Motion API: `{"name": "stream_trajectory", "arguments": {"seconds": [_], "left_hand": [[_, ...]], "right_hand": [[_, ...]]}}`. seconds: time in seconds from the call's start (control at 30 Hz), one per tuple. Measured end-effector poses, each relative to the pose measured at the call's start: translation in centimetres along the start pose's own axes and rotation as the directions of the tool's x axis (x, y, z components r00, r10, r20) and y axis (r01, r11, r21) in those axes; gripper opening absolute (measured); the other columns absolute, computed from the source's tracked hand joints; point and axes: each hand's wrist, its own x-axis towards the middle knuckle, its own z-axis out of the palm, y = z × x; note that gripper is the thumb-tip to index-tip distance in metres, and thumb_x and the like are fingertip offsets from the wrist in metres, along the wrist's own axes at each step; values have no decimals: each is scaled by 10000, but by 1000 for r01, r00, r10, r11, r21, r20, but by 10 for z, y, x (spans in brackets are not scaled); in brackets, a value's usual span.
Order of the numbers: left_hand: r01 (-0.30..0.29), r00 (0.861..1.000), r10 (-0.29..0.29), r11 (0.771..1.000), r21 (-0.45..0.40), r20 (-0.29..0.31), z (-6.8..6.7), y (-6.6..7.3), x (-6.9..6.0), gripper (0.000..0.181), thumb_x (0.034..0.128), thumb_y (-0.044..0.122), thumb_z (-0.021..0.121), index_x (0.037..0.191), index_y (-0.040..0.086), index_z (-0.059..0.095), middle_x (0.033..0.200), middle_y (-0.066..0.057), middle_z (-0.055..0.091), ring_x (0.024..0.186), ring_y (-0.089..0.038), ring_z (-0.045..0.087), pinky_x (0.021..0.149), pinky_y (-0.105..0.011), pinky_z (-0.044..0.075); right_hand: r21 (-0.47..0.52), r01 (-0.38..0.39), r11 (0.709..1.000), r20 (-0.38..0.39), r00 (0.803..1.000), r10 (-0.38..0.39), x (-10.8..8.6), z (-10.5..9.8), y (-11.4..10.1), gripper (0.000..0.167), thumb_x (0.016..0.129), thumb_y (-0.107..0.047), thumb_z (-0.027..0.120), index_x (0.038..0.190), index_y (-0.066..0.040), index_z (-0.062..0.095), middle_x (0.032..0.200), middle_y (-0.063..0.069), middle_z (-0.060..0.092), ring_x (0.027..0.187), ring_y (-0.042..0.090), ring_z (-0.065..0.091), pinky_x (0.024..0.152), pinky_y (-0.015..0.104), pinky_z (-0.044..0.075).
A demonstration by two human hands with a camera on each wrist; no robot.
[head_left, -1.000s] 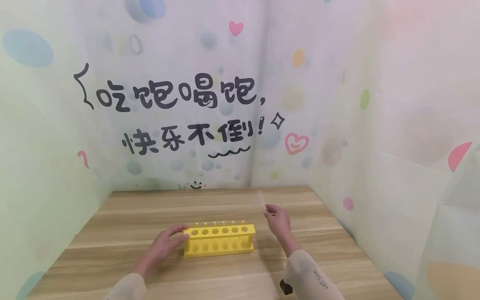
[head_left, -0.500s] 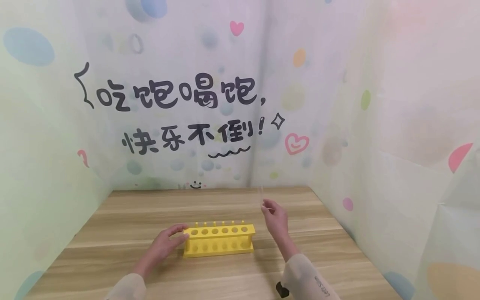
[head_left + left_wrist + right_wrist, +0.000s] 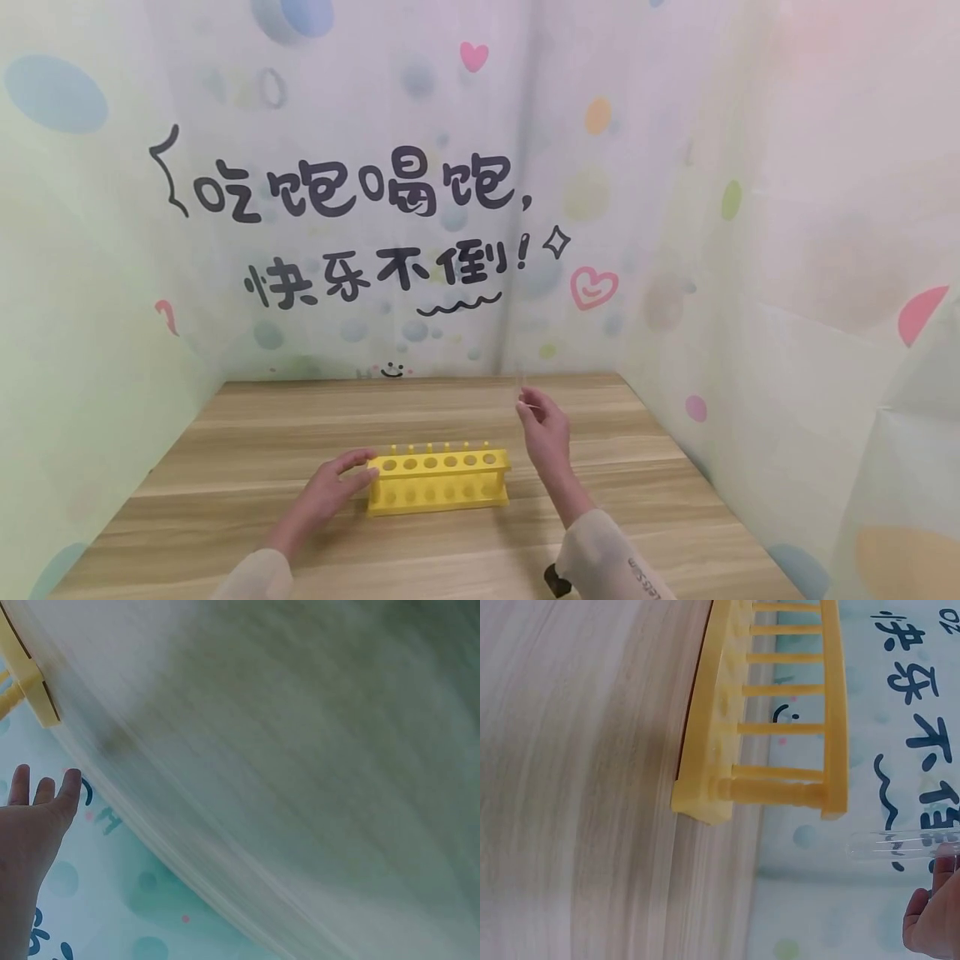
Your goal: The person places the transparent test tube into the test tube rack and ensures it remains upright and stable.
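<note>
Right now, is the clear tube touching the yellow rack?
Apart. The right wrist view shows it: the wall is visible between the end of the clear tube and the nearest corner of the yellow rack.

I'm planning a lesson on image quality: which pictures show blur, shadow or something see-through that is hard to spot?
Right wrist: the clear tube has a readable outline. Head: that tube nearly vanishes, and soft shadows fall on the tabletop beside the yellow rack. Left wrist: the tabletop looks dim, its grain smeared.

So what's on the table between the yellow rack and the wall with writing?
The head view shows only bare tabletop between the yellow rack and the wall.
</note>
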Motion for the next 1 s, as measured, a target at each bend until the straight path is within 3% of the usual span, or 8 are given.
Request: {"name": "stream_trajectory", "arguments": {"seconds": [0.4,0.6,1.0], "left_hand": [[9,1000,-9,1000,-4,-4,1,1,0,528,1033,388,650,1456,78,587,1548,-295,492,1491,-561,341,1169,-756,304],[15,1000,-15,1000,-10,-9,2,1,0,528,1030,395,656,1453,86,591,1555,-290,488,1498,-554,336,1175,-756,295],[-18,1000,19,1000,13,-16,1,1,0,502,1027,360,665,1433,71,606,1526,-301,516,1474,-559,376,1157,-745,337]], "right_hand": [[108,-22,994,31,999,18,-5,11,-13,289,989,-1,668,1276,34,681,1221,225,707,1095,232,700,926,145,555],[122,-20,992,64,998,13,-9,15,-16,294,987,-9,671,1276,47,671,1214,219,705,1048,151,680,916,136,550],[114,-20,993,86,996,10,-16,22,-16,269,991,-25,671,1255,29,685,1213,246,705,1051,189,687,915,146,545]]}}
